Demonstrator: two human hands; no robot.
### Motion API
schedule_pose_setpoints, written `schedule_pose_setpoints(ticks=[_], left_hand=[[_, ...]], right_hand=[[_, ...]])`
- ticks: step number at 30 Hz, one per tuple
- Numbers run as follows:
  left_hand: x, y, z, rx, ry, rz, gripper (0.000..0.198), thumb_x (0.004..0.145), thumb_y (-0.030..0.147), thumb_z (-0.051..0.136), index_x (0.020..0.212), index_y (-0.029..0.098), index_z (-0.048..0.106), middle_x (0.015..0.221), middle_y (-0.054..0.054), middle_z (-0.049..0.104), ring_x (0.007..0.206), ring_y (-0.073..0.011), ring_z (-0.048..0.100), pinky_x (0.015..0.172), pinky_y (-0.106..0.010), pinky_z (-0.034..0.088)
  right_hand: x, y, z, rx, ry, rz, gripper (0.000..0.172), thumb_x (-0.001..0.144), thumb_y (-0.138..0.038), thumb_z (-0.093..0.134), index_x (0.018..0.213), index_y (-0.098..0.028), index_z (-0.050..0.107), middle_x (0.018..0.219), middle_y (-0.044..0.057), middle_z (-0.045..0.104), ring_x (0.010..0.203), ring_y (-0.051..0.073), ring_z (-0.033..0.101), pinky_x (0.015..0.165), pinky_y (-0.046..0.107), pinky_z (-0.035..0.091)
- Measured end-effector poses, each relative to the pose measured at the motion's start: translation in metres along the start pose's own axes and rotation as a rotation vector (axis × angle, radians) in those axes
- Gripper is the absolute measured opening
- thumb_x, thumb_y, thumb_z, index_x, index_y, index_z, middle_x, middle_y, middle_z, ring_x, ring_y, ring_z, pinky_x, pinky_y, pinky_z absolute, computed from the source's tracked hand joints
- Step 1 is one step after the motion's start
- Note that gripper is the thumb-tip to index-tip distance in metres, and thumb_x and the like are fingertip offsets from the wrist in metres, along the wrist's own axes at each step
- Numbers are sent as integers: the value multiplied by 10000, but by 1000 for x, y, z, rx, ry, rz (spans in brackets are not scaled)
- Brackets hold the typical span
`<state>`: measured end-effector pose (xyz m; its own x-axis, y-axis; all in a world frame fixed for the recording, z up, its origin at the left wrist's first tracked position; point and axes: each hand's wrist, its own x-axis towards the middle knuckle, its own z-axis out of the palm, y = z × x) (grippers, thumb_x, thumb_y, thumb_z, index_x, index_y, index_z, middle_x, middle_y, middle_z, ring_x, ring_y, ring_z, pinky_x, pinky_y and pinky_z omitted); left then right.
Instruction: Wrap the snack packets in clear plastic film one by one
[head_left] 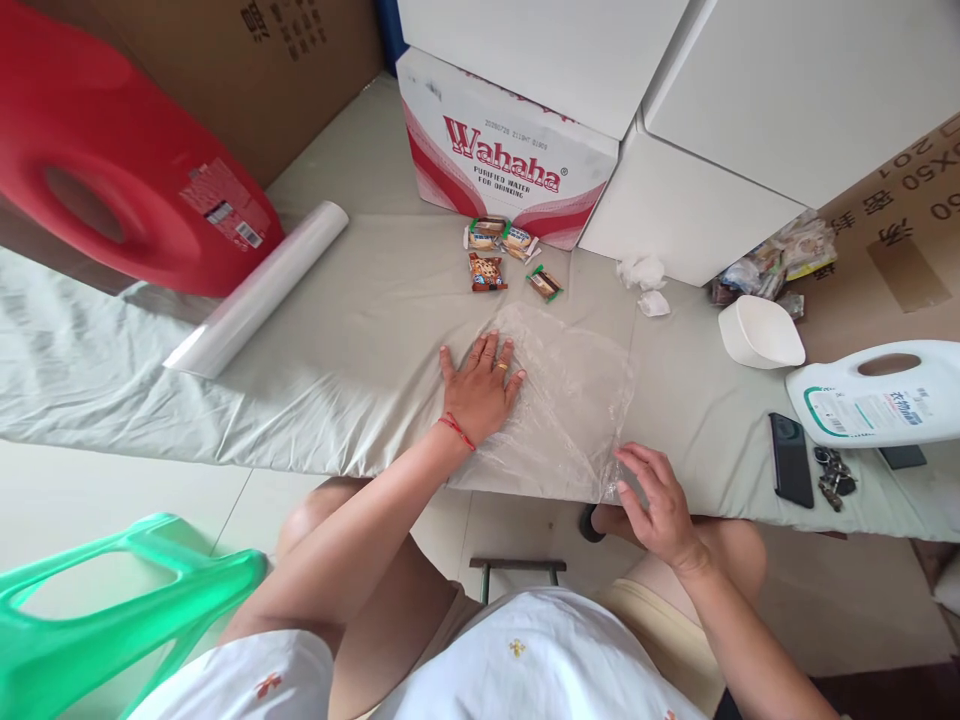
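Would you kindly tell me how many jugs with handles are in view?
2: a red jug at the far left, beside the plastic roll, and a white jug at the right, near the phone. Others may be hidden.

The grey-green tablecloth [352,345] leaves a wide open lane between the left hand [478,395] and the long, whitish film roll [259,290]; behind that roll, a big red plastic jug [172,200] blocks the way. Straight ahead, small wrapped snacks [487,272] and the red-and-white cardboard water box [510,150] bar the reach. Rightward, cloth lies open up to the flat black phone [791,460] and white squarish bowl [761,332].
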<state>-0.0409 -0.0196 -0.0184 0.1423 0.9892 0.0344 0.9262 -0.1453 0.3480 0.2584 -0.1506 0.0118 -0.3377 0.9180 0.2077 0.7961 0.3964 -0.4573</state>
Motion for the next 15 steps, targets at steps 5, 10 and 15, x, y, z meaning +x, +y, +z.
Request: schedule_pose_setpoints(ticks=[5,10,15], left_hand=[[0,-4,-7,-17,-28,-29,650,1099,471,170,1653,207,383,1735,-111,327,1604,-323,315,1269,-768,53],[-5,1,-9,-2,-29,-33,669,1100,490,160,1636,181,415,1721,-125,354,1606,-324,310,1274,-759,93],[-4,7,-8,33,-22,7,684,1098,507,176,1601,151,474,1715,-170,353,1596,-352,320,1259,-765,135]], right_hand=[[16,27,-1,-71,-50,35,245,1031,-312,560,1178,-276,753,1243,99,757,1176,339,631,1012,587,544],[73,43,-24,-121,136,189,274,1037,-378,511,981,-274,758,1026,113,772,1016,329,647,948,562,537],[215,28,-4,-53,112,199,338,1006,-403,507,1187,-218,724,1175,159,689,1066,308,637,951,483,541]])
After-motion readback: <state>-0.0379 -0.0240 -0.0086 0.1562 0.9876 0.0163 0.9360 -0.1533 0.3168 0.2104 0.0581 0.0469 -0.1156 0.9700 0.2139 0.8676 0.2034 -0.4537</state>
